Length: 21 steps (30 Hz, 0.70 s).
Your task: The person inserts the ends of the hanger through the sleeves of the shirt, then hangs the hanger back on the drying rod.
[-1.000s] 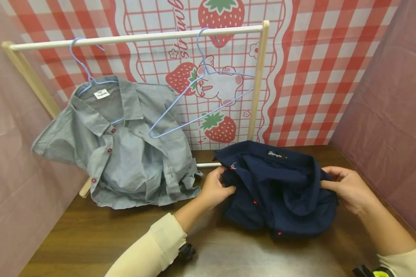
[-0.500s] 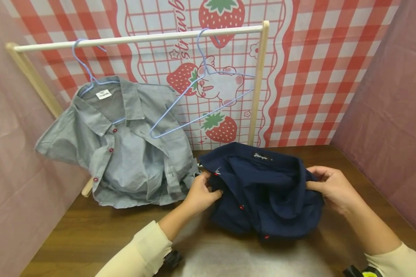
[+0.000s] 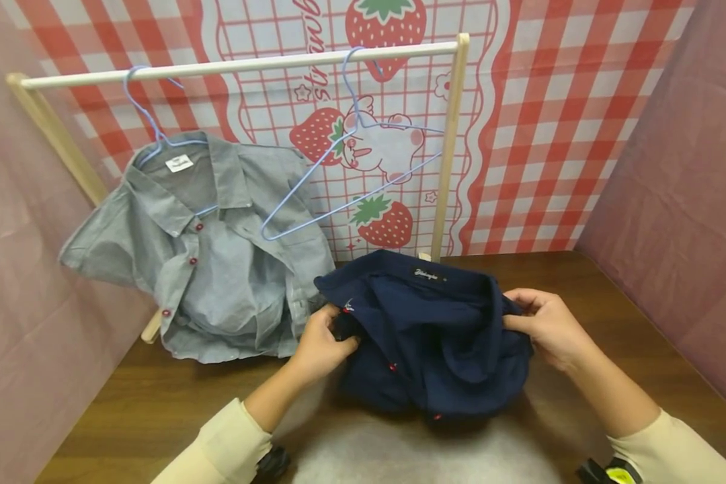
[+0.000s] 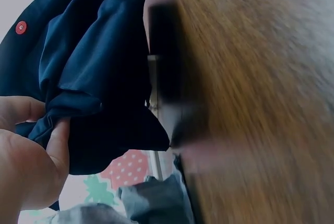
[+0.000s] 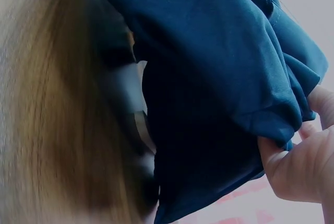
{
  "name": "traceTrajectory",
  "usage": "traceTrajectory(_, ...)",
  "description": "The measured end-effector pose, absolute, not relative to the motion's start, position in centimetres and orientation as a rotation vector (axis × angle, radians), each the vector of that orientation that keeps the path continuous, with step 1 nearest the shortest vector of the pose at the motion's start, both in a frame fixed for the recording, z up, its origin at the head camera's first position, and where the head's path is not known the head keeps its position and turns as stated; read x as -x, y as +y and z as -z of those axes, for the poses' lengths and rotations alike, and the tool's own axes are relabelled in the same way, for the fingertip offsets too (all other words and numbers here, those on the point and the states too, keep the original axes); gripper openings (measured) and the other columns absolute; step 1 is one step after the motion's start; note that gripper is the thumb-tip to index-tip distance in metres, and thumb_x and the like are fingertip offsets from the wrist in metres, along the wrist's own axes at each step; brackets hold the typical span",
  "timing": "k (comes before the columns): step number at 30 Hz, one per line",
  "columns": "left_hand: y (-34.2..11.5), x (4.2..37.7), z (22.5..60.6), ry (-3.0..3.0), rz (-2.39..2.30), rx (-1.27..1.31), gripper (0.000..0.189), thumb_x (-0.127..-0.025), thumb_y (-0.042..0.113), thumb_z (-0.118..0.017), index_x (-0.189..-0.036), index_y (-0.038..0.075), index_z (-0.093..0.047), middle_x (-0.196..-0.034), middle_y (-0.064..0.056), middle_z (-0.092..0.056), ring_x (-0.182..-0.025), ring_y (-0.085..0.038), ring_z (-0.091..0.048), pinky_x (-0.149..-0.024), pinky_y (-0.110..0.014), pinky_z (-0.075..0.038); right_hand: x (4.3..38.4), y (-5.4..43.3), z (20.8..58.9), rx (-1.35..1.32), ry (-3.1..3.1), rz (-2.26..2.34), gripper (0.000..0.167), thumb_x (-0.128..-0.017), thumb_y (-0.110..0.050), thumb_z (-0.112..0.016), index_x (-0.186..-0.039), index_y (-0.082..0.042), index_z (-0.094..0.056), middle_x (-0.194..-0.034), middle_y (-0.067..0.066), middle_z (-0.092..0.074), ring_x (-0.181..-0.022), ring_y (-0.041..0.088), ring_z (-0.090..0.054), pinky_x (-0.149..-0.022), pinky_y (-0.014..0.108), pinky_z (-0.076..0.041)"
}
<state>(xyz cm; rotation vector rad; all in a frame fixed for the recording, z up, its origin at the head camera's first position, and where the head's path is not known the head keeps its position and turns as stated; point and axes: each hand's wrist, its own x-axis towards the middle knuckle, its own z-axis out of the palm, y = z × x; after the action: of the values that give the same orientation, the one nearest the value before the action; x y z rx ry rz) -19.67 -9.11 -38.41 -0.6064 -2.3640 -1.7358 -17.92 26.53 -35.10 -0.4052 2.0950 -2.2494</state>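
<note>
A navy blue shirt with red buttons and a dark neck label hangs between both hands, collar up, in front of the rack. At its left side my left hand pinches the cloth between thumb and fingers. My right hand grips the opposite side near the collar. In the left wrist view, the left thumb and fingers bunch a fold of the shirt. The right wrist view shows the right hand pinching the shirt's edge, some fingers hidden behind cloth.
A wooden rack with a white rail stands behind. From it hang a grey shirt on a blue hanger, at left, and a bare blue hanger, at right. Pink cloth walls flank the brown table.
Both hands have carried the navy shirt to the left, so its left edge now overlaps the grey shirt's lower right side. Neither hold has visibly changed.
</note>
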Motion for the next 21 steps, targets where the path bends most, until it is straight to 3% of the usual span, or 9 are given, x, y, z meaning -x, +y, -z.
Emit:
traceTrajectory(4, -10.2, 19.1, 38.1, -2.378, 1.674, 0.557, 0.025, -0.068, -0.006, -0.068, -0.091, -0.005, -0.061, -0.072, -0.006, -0.065, -0.064, -0.010, -0.059, -0.059, -0.025, -0.050, 18.3, 25.6, 35.3, 0.404, 2.106, 2.234, 0.030, -0.082, 0.013, -0.066, -0.090, -0.014, -0.075, -0.083, -0.001, -0.069, -0.072, 0.011, -0.064, -0.061, 0.026, -0.056)
traceTrajectory(11, -11.6, 18.5, 37.6, -2.351, 1.572, 0.618, 0.038, -0.068, -0.008, -0.069, -0.105, -0.004, -0.065, -0.088, -0.008, -0.070, -0.076, -0.012, -0.063, -0.073, -0.029, -0.053, 19.5, 24.8, 35.8, 0.367, 2.134, 2.214, 0.028, -0.081, 0.012, -0.068, -0.088, -0.015, -0.075, -0.082, -0.001, -0.069, -0.072, 0.011, -0.063, -0.060, 0.026, -0.055)
traceTrajectory(15, -12.1, 18.5, 37.8, -2.343, 1.516, 0.643, 0.040, -0.067, -0.008, -0.069, -0.106, -0.002, -0.066, -0.087, -0.007, -0.068, -0.072, -0.012, -0.059, -0.069, -0.029, -0.051, 20.4, 24.9, 36.2, 0.340, 2.157, 2.209, 0.028, -0.081, 0.011, -0.069, -0.087, -0.016, -0.074, -0.081, -0.001, -0.068, -0.069, 0.011, -0.063, -0.059, 0.026, -0.055)
traceTrajectory(21, -12.4, 19.3, 39.3, -2.395, 1.386, 0.639, 0.041, -0.066, -0.008, -0.068, -0.106, 0.001, -0.066, -0.097, -0.006, -0.071, -0.091, -0.017, -0.063, -0.084, -0.034, -0.050, 21.3, 25.6, 37.1, 0.289, 2.260, 2.137, 0.026, -0.080, 0.009, -0.071, -0.085, -0.016, -0.073, -0.081, -0.004, -0.067, -0.071, 0.010, -0.062, -0.059, 0.025, -0.054)
